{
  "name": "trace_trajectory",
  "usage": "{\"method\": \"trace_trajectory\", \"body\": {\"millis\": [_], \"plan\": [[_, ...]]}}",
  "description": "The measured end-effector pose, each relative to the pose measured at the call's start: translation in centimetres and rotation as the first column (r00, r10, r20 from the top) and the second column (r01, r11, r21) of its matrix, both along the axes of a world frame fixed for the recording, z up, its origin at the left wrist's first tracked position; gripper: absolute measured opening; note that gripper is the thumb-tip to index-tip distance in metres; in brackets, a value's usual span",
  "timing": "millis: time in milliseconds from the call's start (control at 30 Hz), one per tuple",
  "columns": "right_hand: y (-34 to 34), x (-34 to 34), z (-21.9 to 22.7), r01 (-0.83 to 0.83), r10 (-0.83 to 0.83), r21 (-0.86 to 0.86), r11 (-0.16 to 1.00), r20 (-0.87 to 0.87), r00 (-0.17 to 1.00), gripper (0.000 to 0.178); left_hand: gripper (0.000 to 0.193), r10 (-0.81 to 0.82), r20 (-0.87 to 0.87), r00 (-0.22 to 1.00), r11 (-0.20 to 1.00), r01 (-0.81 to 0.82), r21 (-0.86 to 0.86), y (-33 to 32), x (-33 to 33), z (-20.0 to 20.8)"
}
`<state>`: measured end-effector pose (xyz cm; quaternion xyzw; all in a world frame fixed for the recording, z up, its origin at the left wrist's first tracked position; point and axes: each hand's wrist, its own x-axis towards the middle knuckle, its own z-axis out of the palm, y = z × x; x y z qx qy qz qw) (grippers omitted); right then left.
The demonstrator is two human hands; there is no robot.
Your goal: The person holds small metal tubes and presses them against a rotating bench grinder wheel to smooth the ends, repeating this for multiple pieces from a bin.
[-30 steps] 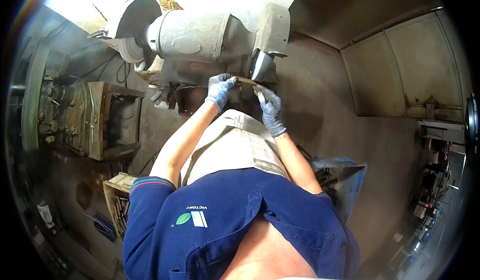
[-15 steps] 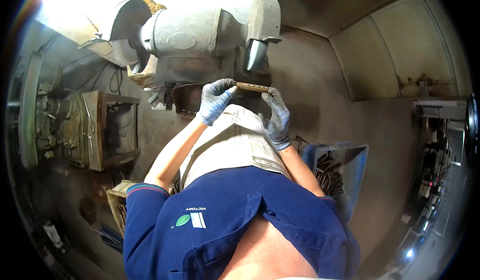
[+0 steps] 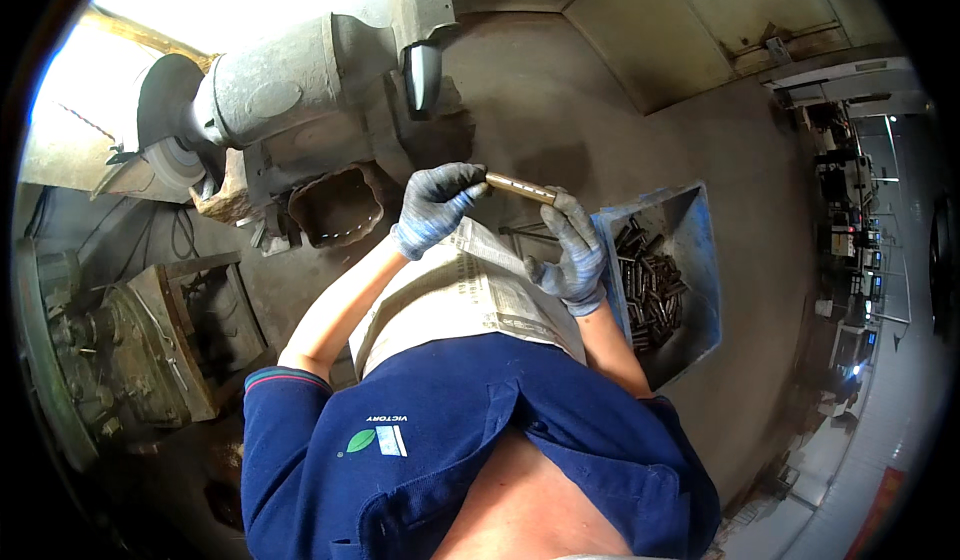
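Note:
A short brownish metal bar [image 3: 522,189] with a row of small holes along its side hangs in the air above my lap, its right end a little lower. My gloved left hand [image 3: 436,207] pinches its left end between thumb and fingers. At the other end, my gloved right hand [image 3: 574,254] grips it with the fingertips, the thumb held apart lower down. Both gloves are blue-grey and darkened with dirt. Under the right hand, a paper-like printed cover [image 3: 470,290] lies over my lap.
To the right stands a blue bin [image 3: 703,295] with several similar metal pieces [image 3: 652,285]. A grey bench grinder [image 3: 285,75] with a wheel [image 3: 175,163] is at the upper left, an open-topped rusty container [image 3: 340,207] below it. Old machinery [image 3: 150,340] stands farther left.
The view has swung rightward, so the grinder sits farther left and more of the bin shows. The bar has tilted, its right end lower; both hands still hold it.

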<state>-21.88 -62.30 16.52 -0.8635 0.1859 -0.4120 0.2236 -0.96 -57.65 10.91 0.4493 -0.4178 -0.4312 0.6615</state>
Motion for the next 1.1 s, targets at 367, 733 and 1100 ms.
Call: {"method": "trace_trajectory", "body": {"millis": [367, 733, 1100], "plan": [[2.2, -20.1, -1.3, 0.702, -0.648, 0.024, 0.712, -0.362, 0.670, 0.038, 0.015, 0.361, 0.017, 0.932, 0.876, -0.345, 0.337, 8.2, 4.5, -4.8], [-3.2, -5.8, -5.6, 0.162, -0.111, 0.417, 0.894, -0.145, 0.983, 0.021, 0.011, 0.779, 0.195, 0.597, 0.447, -0.745, 0.495, 26.6, 3.8, -6.6], [-2.0, 3.6, -8.0, -0.250, 0.383, 0.545, 0.801, -0.145, 0.912, 0.018, 0.010, 0.882, 0.402, -0.245, -0.436, -0.747, 0.502, 57.0, -3.9, -12.1]]}}
